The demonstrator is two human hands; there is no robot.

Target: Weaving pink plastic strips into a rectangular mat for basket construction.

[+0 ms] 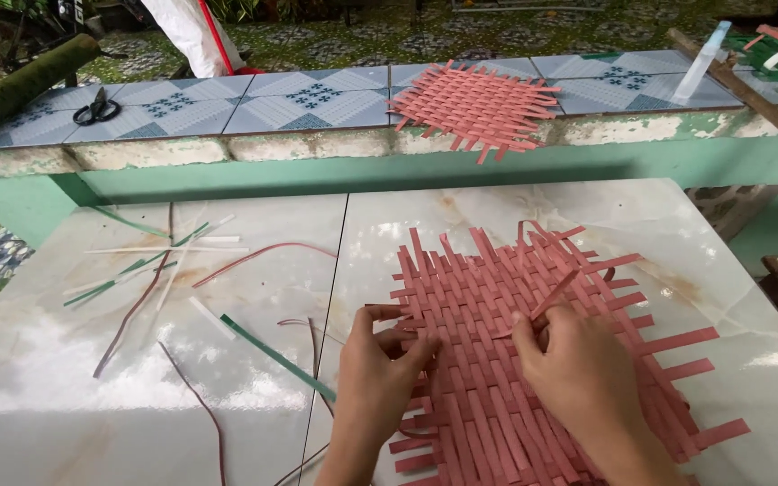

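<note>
Glossy pale marble-patterned tabletop, set against a green low wall capped with blue-and-white patterned tiles, serves as the work surface. On its right half lies the flat pink mat of interlaced plastic strips, loose ends projecting on all sides. Left hand is closed in a pinch on strip ends at the mat's left margin; right hand is closed on a single pink strip that rises obliquely from the weave near the centre. Judged from this posture, the step in hand is the threading of one strip through the lattice; the next move would call for keeping the neighbouring strips parted while the held strip is passed over and under in turn, without displacing the rows already laid. Scattered green, white and dark red offcut strips lie on the table's left half, well apart from the hands. A second pink woven mat and black-handled scissors rest on the tiled ledge. The mat's near edge is cut off by the frame, the right palm hides the weave beneath it, and the exact crossing under the fingertips cannot be made out.
</note>
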